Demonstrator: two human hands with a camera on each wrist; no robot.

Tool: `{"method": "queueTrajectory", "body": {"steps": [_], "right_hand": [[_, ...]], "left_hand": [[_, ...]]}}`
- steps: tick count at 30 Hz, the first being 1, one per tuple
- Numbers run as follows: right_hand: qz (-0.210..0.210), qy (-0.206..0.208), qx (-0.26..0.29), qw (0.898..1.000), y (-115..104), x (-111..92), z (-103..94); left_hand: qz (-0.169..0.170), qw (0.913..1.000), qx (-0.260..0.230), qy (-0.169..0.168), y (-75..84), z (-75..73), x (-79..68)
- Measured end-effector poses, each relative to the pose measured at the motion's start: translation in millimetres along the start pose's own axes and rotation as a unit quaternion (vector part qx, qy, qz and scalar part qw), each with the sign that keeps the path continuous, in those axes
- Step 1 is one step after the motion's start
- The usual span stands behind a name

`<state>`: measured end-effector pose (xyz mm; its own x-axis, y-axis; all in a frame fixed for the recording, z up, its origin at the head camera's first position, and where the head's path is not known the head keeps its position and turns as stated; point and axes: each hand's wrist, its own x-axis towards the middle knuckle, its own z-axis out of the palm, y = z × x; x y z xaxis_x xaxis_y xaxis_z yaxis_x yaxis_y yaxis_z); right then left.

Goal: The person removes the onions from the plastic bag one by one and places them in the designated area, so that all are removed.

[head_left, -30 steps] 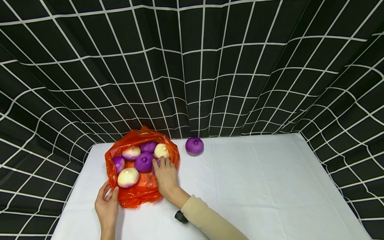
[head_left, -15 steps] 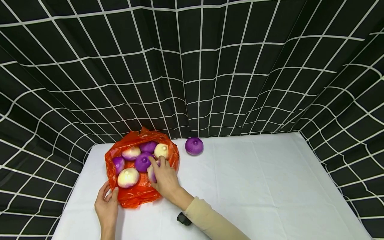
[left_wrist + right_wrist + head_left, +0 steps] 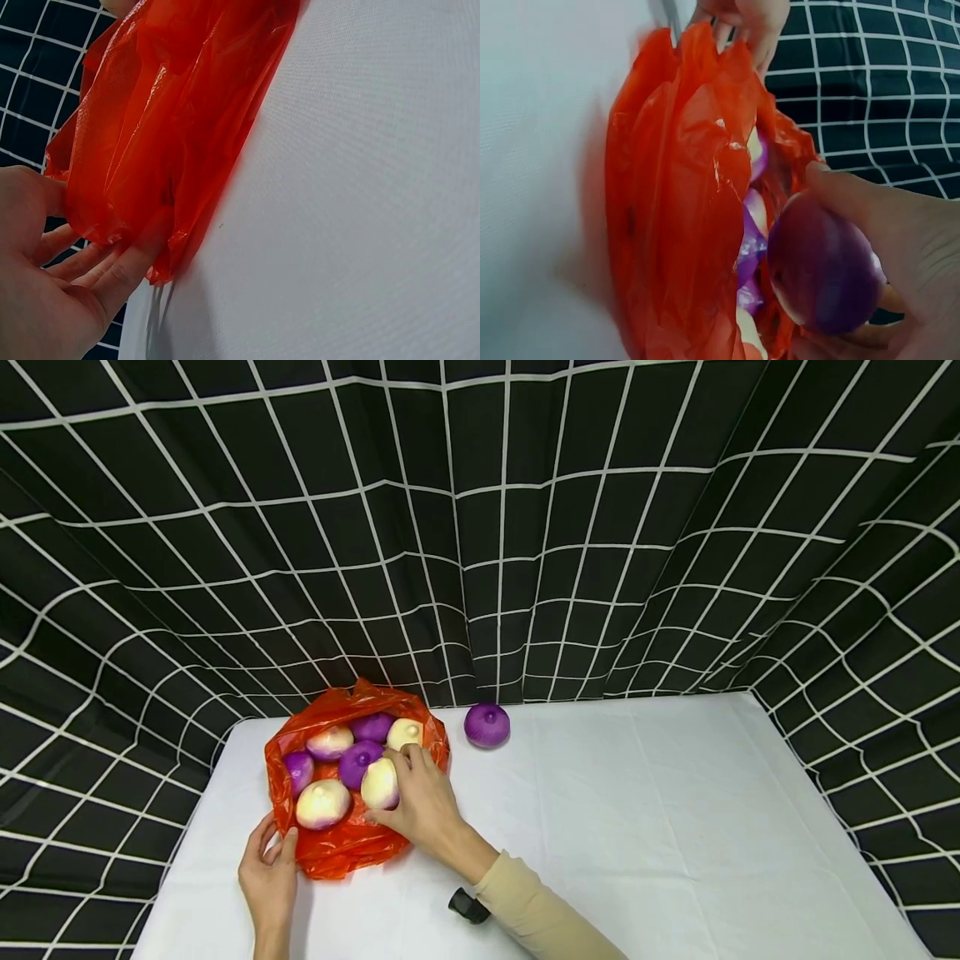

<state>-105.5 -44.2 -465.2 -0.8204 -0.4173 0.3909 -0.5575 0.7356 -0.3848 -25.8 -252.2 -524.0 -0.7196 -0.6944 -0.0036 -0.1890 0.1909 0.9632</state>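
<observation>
An orange-red plastic bag (image 3: 330, 856) lies with its mouth open on the left part of the table. Inside are several purple-and-white turnips, among them a mostly white turnip (image 3: 322, 803) near the front and a purple turnip (image 3: 358, 763) in the middle. At the bag's right side my right hand (image 3: 431, 806) grips another turnip (image 3: 380, 783) between thumb and fingers, raised at the mouth, white side showing. Its purple side faces the right wrist camera. My left hand (image 3: 268, 877) pinches the bag's front left edge; some of its fingers are partly behind the film (image 3: 187, 112).
One purple turnip (image 3: 487, 726) sits on the table just right of the bag, near the back edge. A white cloth (image 3: 637, 827) covers the table. Black curtains (image 3: 570, 527) with a white grid stand behind and at both sides.
My right hand has taken hold of a turnip in the bag, turned it so its white side shows, and lifted it slightly. My left hand stays at the bag's edge.
</observation>
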Motion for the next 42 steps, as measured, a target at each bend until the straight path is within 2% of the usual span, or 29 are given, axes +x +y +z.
{"method": "queueTrajectory", "body": {"steps": [4,14,26,34,38,42], "right_hand": [[-0.007,-0.003,-0.007,1.0,3.0,-0.9,-1.9],[0.016,-0.02,0.058,0.998,12.6,-2.7,-13.1],[0.047,0.011,0.112,0.993,33.6,-3.2,-28.9],[0.064,0.051,0.107,0.991,57.7,-2.0,-36.9],[0.088,0.06,0.101,0.989,68.3,-2.0,-40.5],[0.09,0.056,0.086,0.991,74.9,-2.8,-42.7]], "left_hand": [[-0.008,0.9999,-0.006,0.0,-0.1,-0.7,-0.4],[-0.012,0.9997,-0.021,0.0,0.5,-1.4,-0.2],[-0.019,0.9987,-0.046,-0.001,1.7,0.5,-3.6],[-0.018,0.9973,-0.071,-0.001,1.7,1.8,-6.4],[-0.019,0.9986,-0.049,-0.001,0.6,2.8,-5.3],[-0.012,0.9996,-0.026,-0.001,1.0,3.1,-5.6]]}}
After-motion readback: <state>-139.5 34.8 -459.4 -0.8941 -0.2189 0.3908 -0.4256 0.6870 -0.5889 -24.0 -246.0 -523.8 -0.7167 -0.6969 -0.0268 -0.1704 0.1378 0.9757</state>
